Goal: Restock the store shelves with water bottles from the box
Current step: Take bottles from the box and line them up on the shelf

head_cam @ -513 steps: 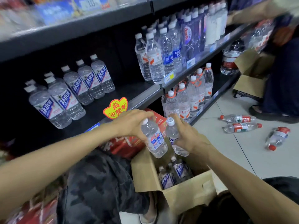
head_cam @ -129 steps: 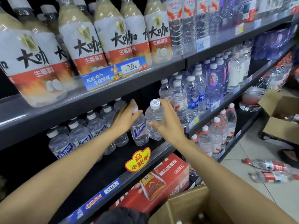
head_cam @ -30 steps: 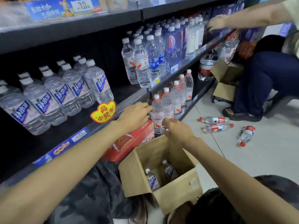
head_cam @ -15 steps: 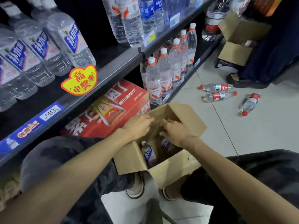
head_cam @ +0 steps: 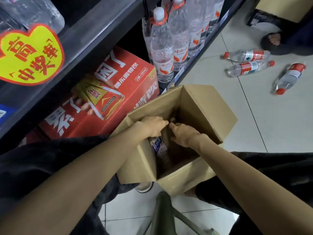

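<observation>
Cardboard box (head_cam: pixel 208 116) sat open between the knees for reach; left hand (head_cam: pixel 153 127) curled onto a bottle (head_cam: pixel 160 150), right hand (head_cam: pixel 183 134) dipped beside, grip unclear.

Even, soft indoor light — the pale floor (head_cam: pixel 211 102) is bright, the shelf (head_cam: pixel 94 31) recesses and box (head_cam: pixel 203 106) interior dim. Motion blur smears both hands and the bottle (head_cam: pixel 159 150) inside. Wide-angle bending stretches the edges — the yellow tag (head_cam: pixel 30 55) bulges.

Shop: stocked bottle shelves (head_cam: pixel 105 29), yellow promo tag (head_cam: pixel 30 56).
</observation>
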Demonstrator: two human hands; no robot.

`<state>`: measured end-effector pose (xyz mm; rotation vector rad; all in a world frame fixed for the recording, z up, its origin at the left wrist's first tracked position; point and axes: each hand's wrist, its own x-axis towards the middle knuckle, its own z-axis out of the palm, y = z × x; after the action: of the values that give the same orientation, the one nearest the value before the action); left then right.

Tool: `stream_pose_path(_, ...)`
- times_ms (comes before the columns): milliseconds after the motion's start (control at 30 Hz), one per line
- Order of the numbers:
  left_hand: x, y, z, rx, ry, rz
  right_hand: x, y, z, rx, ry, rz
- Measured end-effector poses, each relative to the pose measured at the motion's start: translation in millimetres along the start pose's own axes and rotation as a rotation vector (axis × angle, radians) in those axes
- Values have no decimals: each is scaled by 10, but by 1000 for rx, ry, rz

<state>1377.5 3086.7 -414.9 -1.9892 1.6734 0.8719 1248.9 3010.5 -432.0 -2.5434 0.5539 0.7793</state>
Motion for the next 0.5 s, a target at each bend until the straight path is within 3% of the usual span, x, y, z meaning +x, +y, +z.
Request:
stream_pose_path(233,431,-69,200,124,-288,1,399,148,76,-75,-134,9)
stream_pose_path(500,842,-82,428,262,-502,109,748,243,214,-185,-149,-5)
